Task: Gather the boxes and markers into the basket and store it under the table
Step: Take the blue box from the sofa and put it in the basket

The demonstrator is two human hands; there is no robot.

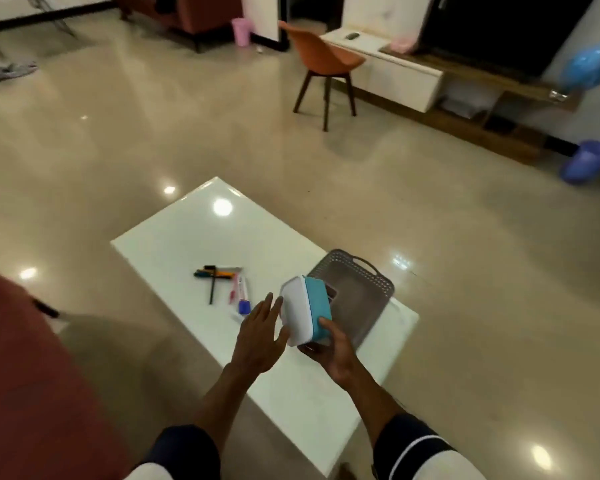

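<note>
My right hand [333, 351] holds a blue box with a white lid [305, 310], tilted on its side above the white table [187, 237]. Fingers spread, my left hand [260, 334] is flat beside the lid and touches its edge. A grey perforated basket [361, 299] sits on the table's right edge, just behind the box. Something dark shows inside it, partly hidden by the box. Several markers and pens [226, 282] lie scattered on the table to the left of my hands.
A red sofa [25, 375] fills the lower left. An orange chair [326, 60] stands on the glossy floor beyond the table. A low TV cabinet [430, 81] runs along the right wall, with a purple plastic item [586, 166] on the floor nearby.
</note>
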